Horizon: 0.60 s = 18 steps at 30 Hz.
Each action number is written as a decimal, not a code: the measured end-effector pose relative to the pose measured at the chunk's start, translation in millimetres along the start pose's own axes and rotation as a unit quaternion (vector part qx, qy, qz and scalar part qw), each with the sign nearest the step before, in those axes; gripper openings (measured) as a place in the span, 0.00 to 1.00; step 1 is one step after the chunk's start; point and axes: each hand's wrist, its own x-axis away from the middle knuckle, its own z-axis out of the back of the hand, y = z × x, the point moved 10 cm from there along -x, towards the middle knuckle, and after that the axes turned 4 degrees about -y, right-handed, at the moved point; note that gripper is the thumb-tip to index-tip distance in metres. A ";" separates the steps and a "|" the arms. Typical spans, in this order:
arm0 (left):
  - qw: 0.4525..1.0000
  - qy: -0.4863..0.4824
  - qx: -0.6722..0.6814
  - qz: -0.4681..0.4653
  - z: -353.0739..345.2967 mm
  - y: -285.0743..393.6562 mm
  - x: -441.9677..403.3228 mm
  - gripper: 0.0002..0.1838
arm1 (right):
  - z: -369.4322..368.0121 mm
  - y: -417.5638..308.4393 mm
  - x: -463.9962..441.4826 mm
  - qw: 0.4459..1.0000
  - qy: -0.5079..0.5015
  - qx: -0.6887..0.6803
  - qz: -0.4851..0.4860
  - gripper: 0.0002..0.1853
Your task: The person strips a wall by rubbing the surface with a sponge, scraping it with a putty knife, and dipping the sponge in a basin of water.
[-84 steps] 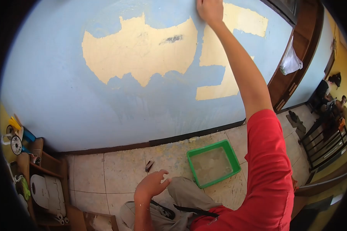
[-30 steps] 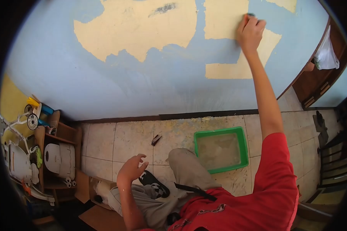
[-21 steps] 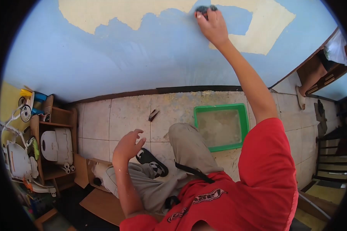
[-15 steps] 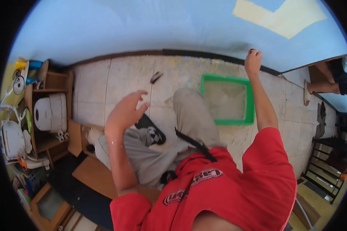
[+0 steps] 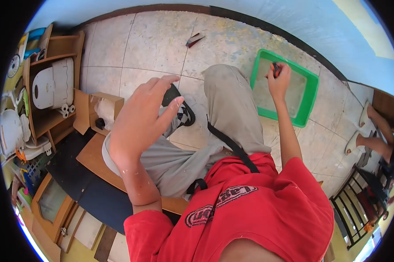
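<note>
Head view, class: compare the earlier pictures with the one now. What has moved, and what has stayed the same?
The right hand has come down from the painted wall to above the green tub, with a small dark object in its grip. The view has tipped further down toward the floor. The left hand remains raised and empty; the tub remains on the floor.

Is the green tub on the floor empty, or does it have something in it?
Not empty: cloudy, greyish liquid shows inside the walls of the green tub, beneath the right hand. Its depth I cannot tell.
</note>
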 end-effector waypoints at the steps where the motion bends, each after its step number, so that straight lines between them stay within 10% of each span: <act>1: 1.000 0.005 -0.001 0.005 -0.6 -1.4 4.4 0.20 | -14.7 -21.5 -14.7 0.999 -0.014 -0.019 0.026 0.16; 7: 0.998 0.007 -0.004 0.056 -9.7 -19.8 29.8 0.21 | -154.4 -49.2 -52.4 0.976 -0.193 0.075 0.074 0.14; 12: 0.996 0.005 -0.011 0.089 -13.7 -32.7 42.1 0.21 | -243.9 -29.8 -27.6 0.827 -0.351 0.436 0.048 0.18; 18: 0.988 -0.055 0.026 0.143 -23.3 -36.4 44.3 0.23 | -319.5 -135.0 -46.0 0.932 -0.146 0.162 0.288 0.14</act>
